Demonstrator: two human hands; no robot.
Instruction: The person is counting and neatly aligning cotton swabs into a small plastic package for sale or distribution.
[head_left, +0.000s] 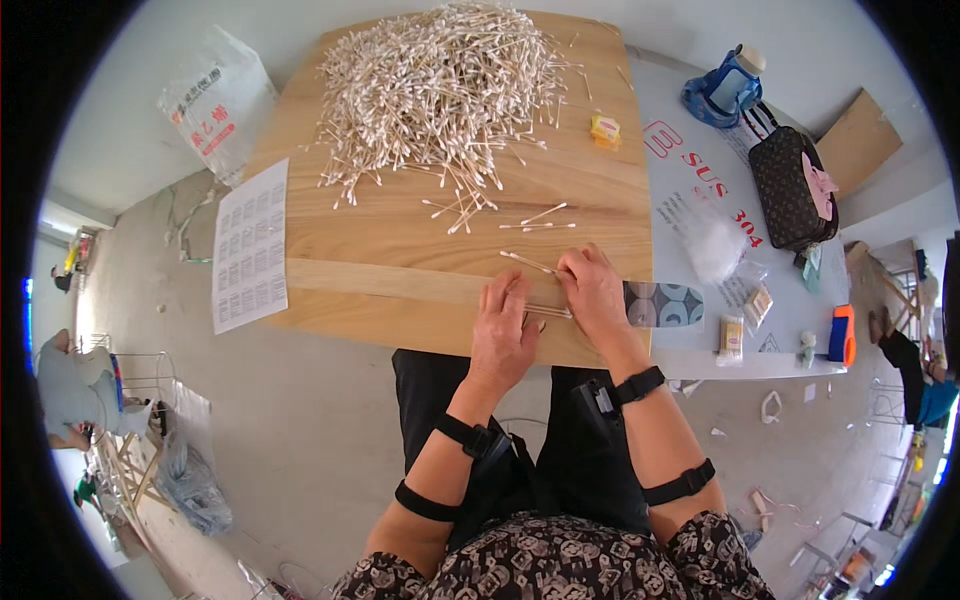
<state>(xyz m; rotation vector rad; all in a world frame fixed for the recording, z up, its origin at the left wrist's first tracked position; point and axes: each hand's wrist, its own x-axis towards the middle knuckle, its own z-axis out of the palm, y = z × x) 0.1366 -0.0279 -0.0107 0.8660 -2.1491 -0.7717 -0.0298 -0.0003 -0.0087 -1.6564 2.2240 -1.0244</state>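
Near the front edge of the wooden table, my left hand (507,332) is closed with its fingertips on the left ends of a few cotton swabs (547,311) lying side by side. My right hand (595,298) pinches the right end of a single cotton swab (525,261), which slants up to the left. Its palm side and lower fingers are hidden, and the small bundle runs up against it. Just beyond lie two loose swabs (545,220). Farther back rises a large heap of cotton swabs (435,85), with several strays at its front edge.
A printed sheet (252,245) overhangs the table's left edge. A yellow packet (605,131) lies at the right rear, and a patterned strip (668,304) beside my right hand. The adjoining grey surface holds a brown bag (788,190), small packs (731,338) and an orange-blue object (842,335).
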